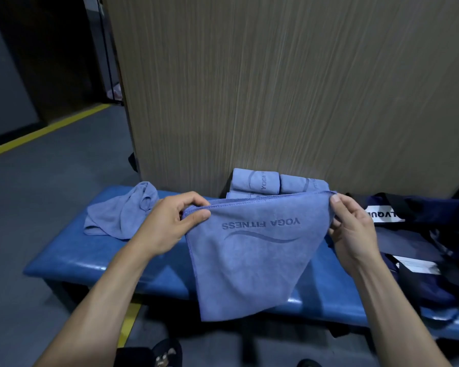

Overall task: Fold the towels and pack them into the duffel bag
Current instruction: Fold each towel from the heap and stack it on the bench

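The person holds a blue-grey towel (247, 260) up in front of a blue padded bench (96, 258), one hand at each end of its top hem. The left hand (170, 223) pinches the left corner between thumb and curled fingers; the right hand (353, 229) pinches the right corner the same way, thumb on the near face. Between the two hands the hem runs nearly taut, and the cloth hangs below them, narrowing toward a lower edge that falls past the bench's front rim. Its near face shows the words "YOGA FITNESS" upside down above a curved line.

Behind the held towel, against the wood-grain panel (289, 88), folded towels (270, 184) of the same colour sit in a small stack at the back of the bench — just beyond the hem. A crumpled towel (117, 210) lies on the bench to the left of the left hand. The dark navy duffel bag (421, 234) rests on the bench's right end, just beside the right hand, with a white label partly showing.
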The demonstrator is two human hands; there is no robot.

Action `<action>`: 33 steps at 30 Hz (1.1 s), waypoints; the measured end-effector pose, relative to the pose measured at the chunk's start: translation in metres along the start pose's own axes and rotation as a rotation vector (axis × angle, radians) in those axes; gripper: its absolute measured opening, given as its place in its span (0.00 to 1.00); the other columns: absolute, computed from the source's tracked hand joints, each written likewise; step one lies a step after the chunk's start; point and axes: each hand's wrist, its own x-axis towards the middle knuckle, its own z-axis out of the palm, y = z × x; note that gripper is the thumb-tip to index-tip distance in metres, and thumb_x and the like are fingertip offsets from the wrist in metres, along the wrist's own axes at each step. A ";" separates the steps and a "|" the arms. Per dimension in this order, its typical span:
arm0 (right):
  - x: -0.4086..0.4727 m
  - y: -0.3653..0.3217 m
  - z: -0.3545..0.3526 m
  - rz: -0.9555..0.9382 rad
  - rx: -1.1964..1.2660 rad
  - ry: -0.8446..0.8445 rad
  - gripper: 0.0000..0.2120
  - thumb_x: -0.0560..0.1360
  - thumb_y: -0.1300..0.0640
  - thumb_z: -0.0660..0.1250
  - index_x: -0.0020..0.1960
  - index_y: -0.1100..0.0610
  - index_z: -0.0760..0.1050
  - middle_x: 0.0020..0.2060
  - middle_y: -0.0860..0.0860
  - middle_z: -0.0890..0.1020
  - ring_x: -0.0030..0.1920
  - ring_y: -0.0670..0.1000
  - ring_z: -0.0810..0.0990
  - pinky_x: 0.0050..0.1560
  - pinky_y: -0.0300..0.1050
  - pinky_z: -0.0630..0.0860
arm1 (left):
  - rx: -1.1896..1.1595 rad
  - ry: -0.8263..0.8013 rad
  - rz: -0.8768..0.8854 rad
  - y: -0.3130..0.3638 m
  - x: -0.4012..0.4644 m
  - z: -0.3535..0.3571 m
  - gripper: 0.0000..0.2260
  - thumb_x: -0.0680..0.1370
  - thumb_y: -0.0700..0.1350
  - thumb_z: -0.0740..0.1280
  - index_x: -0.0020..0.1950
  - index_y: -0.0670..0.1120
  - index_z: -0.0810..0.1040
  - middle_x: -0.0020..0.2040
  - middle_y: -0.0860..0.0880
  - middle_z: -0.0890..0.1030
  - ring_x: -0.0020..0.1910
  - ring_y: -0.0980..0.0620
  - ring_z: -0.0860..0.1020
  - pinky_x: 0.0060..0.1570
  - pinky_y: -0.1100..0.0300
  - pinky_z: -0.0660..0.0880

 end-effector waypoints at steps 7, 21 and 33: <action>-0.009 -0.008 -0.003 -0.060 0.058 -0.059 0.02 0.77 0.52 0.69 0.46 0.49 0.79 0.39 0.54 0.75 0.37 0.49 0.71 0.38 0.39 0.74 | -0.148 0.230 -0.029 0.012 -0.007 -0.005 0.08 0.71 0.53 0.76 0.40 0.50 0.82 0.31 0.54 0.78 0.30 0.57 0.69 0.31 0.64 0.66; -0.043 -0.103 0.029 -0.411 -0.333 -0.069 0.06 0.83 0.55 0.65 0.47 0.50 0.74 0.33 0.49 0.75 0.32 0.49 0.70 0.32 0.46 0.68 | 0.328 0.156 0.214 0.132 0.004 -0.107 0.06 0.79 0.51 0.70 0.55 0.54 0.80 0.30 0.49 0.76 0.30 0.55 0.67 0.33 0.65 0.67; -0.056 -0.108 0.063 -0.265 -0.168 0.091 0.08 0.80 0.52 0.66 0.42 0.48 0.75 0.35 0.46 0.73 0.38 0.48 0.68 0.38 0.45 0.66 | 0.232 -0.001 0.072 0.116 -0.020 -0.110 0.09 0.81 0.46 0.68 0.42 0.49 0.82 0.35 0.48 0.82 0.34 0.56 0.77 0.38 0.62 0.75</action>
